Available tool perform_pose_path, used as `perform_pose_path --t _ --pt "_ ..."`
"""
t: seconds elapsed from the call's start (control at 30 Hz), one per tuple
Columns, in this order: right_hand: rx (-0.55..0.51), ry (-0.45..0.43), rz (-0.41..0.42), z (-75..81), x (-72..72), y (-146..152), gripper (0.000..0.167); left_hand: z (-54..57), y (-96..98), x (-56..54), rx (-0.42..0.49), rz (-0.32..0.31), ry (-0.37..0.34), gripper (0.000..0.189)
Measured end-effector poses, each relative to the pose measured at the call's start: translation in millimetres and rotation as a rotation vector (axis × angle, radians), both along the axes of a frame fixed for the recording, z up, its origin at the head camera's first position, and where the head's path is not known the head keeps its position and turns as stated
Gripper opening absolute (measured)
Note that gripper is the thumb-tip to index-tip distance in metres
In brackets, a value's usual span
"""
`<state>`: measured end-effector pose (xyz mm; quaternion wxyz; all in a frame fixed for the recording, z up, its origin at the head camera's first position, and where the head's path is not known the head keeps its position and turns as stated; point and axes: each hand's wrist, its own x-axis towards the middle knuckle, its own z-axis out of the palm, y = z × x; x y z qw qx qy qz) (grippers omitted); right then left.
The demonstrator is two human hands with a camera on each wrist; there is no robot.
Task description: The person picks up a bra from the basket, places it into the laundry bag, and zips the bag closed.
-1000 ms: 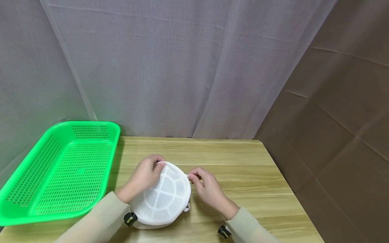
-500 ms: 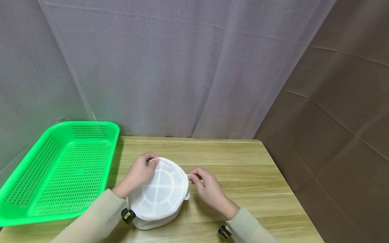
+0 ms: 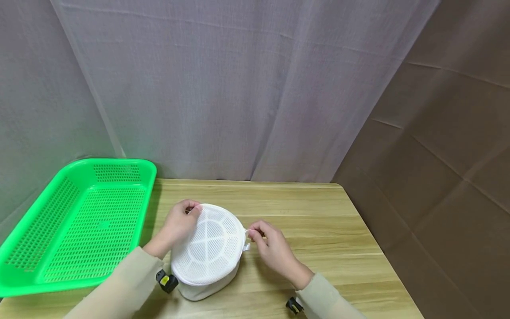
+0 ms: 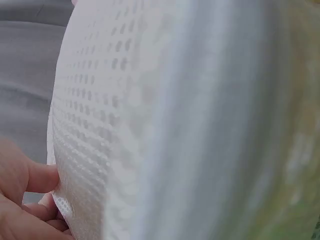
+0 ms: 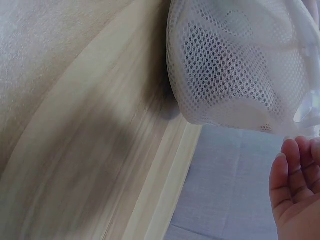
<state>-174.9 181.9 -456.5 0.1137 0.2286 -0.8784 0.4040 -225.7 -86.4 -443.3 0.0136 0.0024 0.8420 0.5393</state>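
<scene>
A round white mesh laundry bag stands on the wooden table, its top tipped slightly toward the camera. My left hand grips the upper-left rim, thumb on the mesh top and fingers behind the edge. At the right edge, my right hand pinches a small white piece at the zipper seam between thumb and forefinger. Just below those fingertips a small white fabric loop sticks out. Close up in the left wrist view, the mesh fills much of the frame. The right wrist view shows the bag's holed side.
A large green plastic basket with slotted walls stands on the left, close to the left forearm. Grey curtain hangs behind the table, and brown cloth covers the right side. Black wrist cameras sit on both sleeves.
My left hand has moved left along with the rim, turning the bag counterclockwise. The fabric loop has swung up toward my right hand, which stays nearly still. More of the bag's front side shows.
</scene>
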Motion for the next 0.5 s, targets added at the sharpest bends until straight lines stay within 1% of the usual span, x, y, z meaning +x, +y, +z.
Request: perform_pose_path --t 0.13,0.27,0.4,0.5 --pt "-0.013 -0.027 -0.001 1.3 -0.5 0.0 0.010 1.0 -1.2 -1.2 0.035 0.015 -0.023 0.025" --pt "-0.026 -0.032 0.008 -0.6 0.1 -0.5 0.007 0.0 -4.7 -1.0 0.096 0.047 -0.066 0.028" --pt "-0.026 -0.023 0.015 -2.2 0.4 -0.2 0.008 -1.7 -5.9 -0.9 0.233 0.089 -0.144 0.035" --pt "-0.016 -0.014 0.009 -2.4 -0.4 0.6 0.008 -3.8 -4.2 -0.7 0.338 0.116 -0.185 0.039"
